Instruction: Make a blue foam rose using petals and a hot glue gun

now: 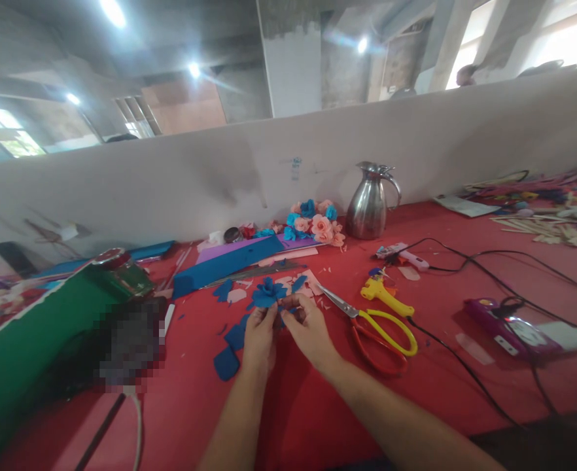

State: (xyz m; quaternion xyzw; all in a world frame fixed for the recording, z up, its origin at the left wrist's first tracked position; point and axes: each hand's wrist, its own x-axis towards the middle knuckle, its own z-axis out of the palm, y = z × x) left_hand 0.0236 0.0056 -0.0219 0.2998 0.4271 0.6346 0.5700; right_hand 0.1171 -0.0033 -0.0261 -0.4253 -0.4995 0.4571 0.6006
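Note:
A dark blue paper flower [267,293] is pinched from below by my left hand [260,330], near the middle of the red table. Beside it, my right hand [307,327] has its thumb and fingers closed at the flower's right edge; a small blue piece shows near the fingertips, too small to make out fully. Loose blue petals [226,364] lie left of my left hand. Pink paper scraps [313,282] are spread behind my hands. Scissors [353,313] with one yellow and one red handle lie partly open just right of my right hand.
Right of the scissors rests a yellow glue gun [389,297]; its cable crosses the red table [436,405]. Farther right sits a purple power strip [511,330]. Behind stand a metal jug [368,206] and pink and blue flowers [318,226]. A green box [28,353] is at left.

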